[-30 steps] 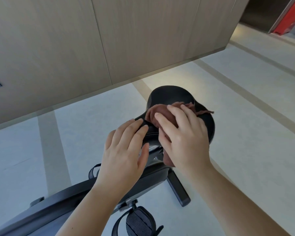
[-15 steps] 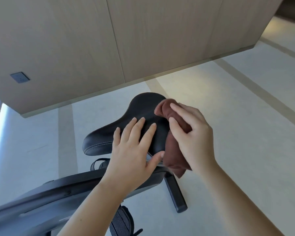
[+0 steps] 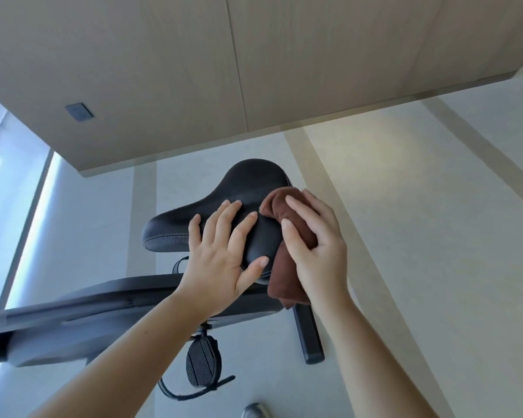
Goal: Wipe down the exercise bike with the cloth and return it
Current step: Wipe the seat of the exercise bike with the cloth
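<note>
The exercise bike's black saddle (image 3: pixel 242 188) sits in the middle of the view, its nose pointing left. My left hand (image 3: pixel 224 257) lies flat on the saddle's near side, fingers spread. My right hand (image 3: pixel 317 248) grips a brown cloth (image 3: pixel 284 276) and presses it against the saddle's right edge; the cloth's lower part hangs down past the saddle. Below the hands run the bike's dark frame (image 3: pixel 103 300), a ribbed black pedal (image 3: pixel 203 362) with a strap, and a rear floor foot (image 3: pixel 310 339).
A light wood panelled wall (image 3: pixel 254 70) with a small grey switch plate (image 3: pixel 79 112) stands behind the bike. Pale floor with beige stripes (image 3: pixel 435 236) spreads to the right. A bright window strip (image 3: pixel 9 191) is at the left. A shoe tip (image 3: pixel 254 410) shows at the bottom edge.
The view has swung so the saddle appears side-on with its nose to the left. My right hand moved the cloth from the saddle's top to its right edge, and my left hand settled flat on it.
</note>
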A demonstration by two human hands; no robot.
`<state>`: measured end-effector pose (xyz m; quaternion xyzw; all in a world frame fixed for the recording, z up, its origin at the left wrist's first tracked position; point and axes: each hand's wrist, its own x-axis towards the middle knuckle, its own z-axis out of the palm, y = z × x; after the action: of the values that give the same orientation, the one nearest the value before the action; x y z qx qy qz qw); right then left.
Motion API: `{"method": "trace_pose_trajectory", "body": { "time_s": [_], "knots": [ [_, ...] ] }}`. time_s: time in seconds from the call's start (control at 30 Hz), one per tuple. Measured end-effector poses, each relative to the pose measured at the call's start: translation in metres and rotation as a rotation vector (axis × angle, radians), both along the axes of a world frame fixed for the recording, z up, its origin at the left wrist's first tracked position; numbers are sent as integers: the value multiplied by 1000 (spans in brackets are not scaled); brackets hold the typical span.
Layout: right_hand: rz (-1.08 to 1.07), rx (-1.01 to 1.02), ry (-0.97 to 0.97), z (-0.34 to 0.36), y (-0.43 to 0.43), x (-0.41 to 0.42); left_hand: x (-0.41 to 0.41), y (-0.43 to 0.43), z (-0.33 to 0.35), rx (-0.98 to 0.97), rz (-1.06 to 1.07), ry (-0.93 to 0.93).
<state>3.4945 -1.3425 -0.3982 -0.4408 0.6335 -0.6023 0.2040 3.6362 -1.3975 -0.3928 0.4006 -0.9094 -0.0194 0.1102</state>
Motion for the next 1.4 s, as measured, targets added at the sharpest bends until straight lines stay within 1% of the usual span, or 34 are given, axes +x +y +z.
{"method": "trace_pose_trajectory", "body": {
  "time_s": [0.07, 0.17, 0.23, 0.33, 0.43, 0.5, 0.57, 0.63, 0.7, 0.77, 0.87, 0.97, 1.03, 1.1, 1.17, 1.23, 1.27, 1.33, 1.4],
  "knots": [
    [55, 38, -53, 6, -17, -12, 0, 1, 2, 12, 7, 5],
    [187, 165, -201, 21, -49, -39, -2, 0, 2, 22, 0, 9],
    [230, 185, -279, 26, -58, -46, 0, -1, 0, 23, -2, 19],
    [179, 141, -264, 17, -37, -35, 0, 0, -2, 13, -3, 28],
    [-3, 18, -186, -2, 2, -3, -1, 0, -2, 19, 10, 42],
    [-108, -45, -150, -5, 6, 14, -2, 0, 0, 26, 21, 45],
    [-95, -41, -161, -3, -6, 6, -2, 1, 1, 33, 23, 44],
    [65, 24, -190, 3, -31, -20, -5, 4, 6, 50, 56, 48],
    [253, 114, -204, 12, -57, -46, -11, 7, 13, 95, 99, 56],
    [349, 133, -241, 15, -69, -55, -17, 8, 25, 151, 168, 88],
    [311, 88, -281, 5, -46, -46, -35, 15, 34, 177, 320, 151],
    [242, 34, -286, -7, -16, -31, -66, 22, 31, 144, 514, 262],
    [212, 41, -327, -6, -29, -31, -83, 21, 28, 130, 620, 347],
    [278, 94, -415, -3, -64, -48, -95, 15, 27, 102, 721, 409],
    [437, 173, -497, 0, -103, -68, -102, 12, 24, 45, 775, 367],
    [544, 212, -519, 0, -123, -79, -109, 14, 21, 16, 780, 284],
    [563, 219, -517, -1, -122, -79, -111, 14, 21, 5, 778, 253],
    [532, 191, -481, -5, -99, -75, -113, 15, 20, -6, 794, 230],
    [476, 106, -366, -8, -64, -67, -112, 14, 21, -12, 813, 231]
  ]
}}
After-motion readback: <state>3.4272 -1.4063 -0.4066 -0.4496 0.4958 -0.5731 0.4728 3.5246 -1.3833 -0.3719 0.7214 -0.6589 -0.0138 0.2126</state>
